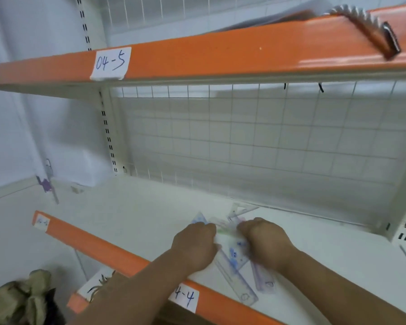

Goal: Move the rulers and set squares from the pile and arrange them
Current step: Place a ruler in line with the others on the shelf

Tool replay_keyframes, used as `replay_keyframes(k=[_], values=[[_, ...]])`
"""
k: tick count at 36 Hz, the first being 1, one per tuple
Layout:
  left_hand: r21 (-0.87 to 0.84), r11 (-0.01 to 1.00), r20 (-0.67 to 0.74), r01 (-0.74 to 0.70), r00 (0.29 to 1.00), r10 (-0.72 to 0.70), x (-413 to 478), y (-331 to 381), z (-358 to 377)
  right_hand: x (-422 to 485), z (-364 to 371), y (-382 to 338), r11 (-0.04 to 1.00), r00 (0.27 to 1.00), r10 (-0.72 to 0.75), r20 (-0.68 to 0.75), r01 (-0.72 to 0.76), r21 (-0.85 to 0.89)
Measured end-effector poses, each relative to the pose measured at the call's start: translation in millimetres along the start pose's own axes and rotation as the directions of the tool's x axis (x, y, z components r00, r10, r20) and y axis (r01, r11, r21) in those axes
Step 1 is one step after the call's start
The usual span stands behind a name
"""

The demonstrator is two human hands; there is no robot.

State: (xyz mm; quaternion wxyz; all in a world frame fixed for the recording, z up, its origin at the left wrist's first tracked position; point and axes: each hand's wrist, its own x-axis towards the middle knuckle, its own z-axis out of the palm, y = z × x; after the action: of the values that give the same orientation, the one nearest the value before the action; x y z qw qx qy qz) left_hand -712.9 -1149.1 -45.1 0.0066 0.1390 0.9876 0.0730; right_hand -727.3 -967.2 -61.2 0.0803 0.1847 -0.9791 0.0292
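Note:
A pile of clear plastic rulers and set squares (232, 252) lies on the white shelf (138, 214) near its orange front edge. Two purple-tinted rulers (239, 282) stick out toward me between my arms. A clear set square (238, 211) lies just behind the pile. My left hand (195, 245) rests on the left side of the pile, fingers curled onto the pieces. My right hand (265, 240) sits on the right side, its fingers curled into the pile. What exactly each hand holds is hidden and blurred.
An upper shelf with an orange edge labelled 04-5 (110, 63) overhangs the work area. A wire grid back panel (256, 141) closes the rear. The lower shelf edge carries a 4-4 label (184, 299). A crumpled beige thing (21, 299) lies at bottom left.

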Motion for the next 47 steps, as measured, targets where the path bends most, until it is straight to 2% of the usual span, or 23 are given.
replay_keyframes(k=[3, 6, 8, 12, 16, 20, 22, 25, 27, 32, 36, 39, 42, 45, 47], values=[[-0.033, 0.999, -0.024, -0.024, 0.999, 0.024, 5, 4, 2, 1, -2, 3, 0.956, 0.974, 0.172, -0.148, -0.128, 0.266], [-0.087, 0.995, -0.063, -0.053, 0.997, 0.048, 7, 8, 1, 2, -11, 0, 0.801, 0.963, 0.247, -0.111, -0.138, 0.583], [-0.093, 0.993, -0.091, -0.072, 0.994, 0.063, 8, 11, 0, 1, -16, -2, 0.714, 0.968, 0.241, -0.076, -0.123, 0.690], [0.003, 0.996, -0.171, -0.084, 0.982, 0.084, 11, 11, -2, -2, -18, -3, 0.632, 0.959, 0.278, -0.052, -0.142, 0.762], [0.047, 0.995, -0.162, -0.086, 0.982, 0.093, 13, 9, -1, -5, -19, 0, 0.566, 0.942, 0.337, -0.014, -0.190, 0.802], [0.069, 0.997, -0.161, -0.047, 0.985, 0.057, 15, 9, 1, -10, -23, 6, 0.480, 0.952, 0.307, 0.002, -0.157, 0.863], [0.080, 0.996, -0.162, -0.026, 0.986, 0.039, 15, 10, 1, -13, -28, 6, 0.532, 0.960, 0.280, -0.017, -0.141, 0.835], [0.106, 0.994, -0.151, -0.007, 0.988, 0.024, 14, 13, -1, -19, -33, 9, 0.763, 0.978, 0.196, -0.072, -0.106, 0.638], [0.109, 0.994, -0.152, -0.008, 0.988, 0.025, 13, 16, -2, -24, -37, 9, 0.854, 0.989, 0.125, -0.081, -0.066, 0.516], [0.163, 0.984, -0.184, -0.068, 0.978, 0.098, 10, 22, -4, -33, -45, 6, 0.910, 0.999, 0.044, -0.030, -0.028, 0.413], [0.204, 0.971, -0.196, -0.123, 0.967, 0.164, 8, 25, -5, -37, -46, 5, 0.908, 0.996, 0.083, 0.020, -0.084, 0.411], [0.158, 0.978, -0.208, -0.137, 0.964, 0.169, 7, 24, -2, -39, -44, 6, 0.728, 0.975, 0.209, 0.074, -0.205, 0.655], [-0.020, 0.994, -0.240, -0.103, 0.966, 0.095, 8, 23, 2, -40, -46, 6, 0.539, 0.939, 0.329, 0.099, -0.273, 0.797], [-0.241, 0.970, -0.239, -0.030, 0.970, -0.030, 9, 22, 1, -42, -48, 1, 0.207, 0.874, 0.461, 0.153, -0.274, 0.939], [-0.352, 0.936, -0.235, 0.004, 0.967, -0.093, 9, 21, -2, -41, -49, -2, 0.014, 0.842, 0.493, 0.220, -0.261, 0.965]])
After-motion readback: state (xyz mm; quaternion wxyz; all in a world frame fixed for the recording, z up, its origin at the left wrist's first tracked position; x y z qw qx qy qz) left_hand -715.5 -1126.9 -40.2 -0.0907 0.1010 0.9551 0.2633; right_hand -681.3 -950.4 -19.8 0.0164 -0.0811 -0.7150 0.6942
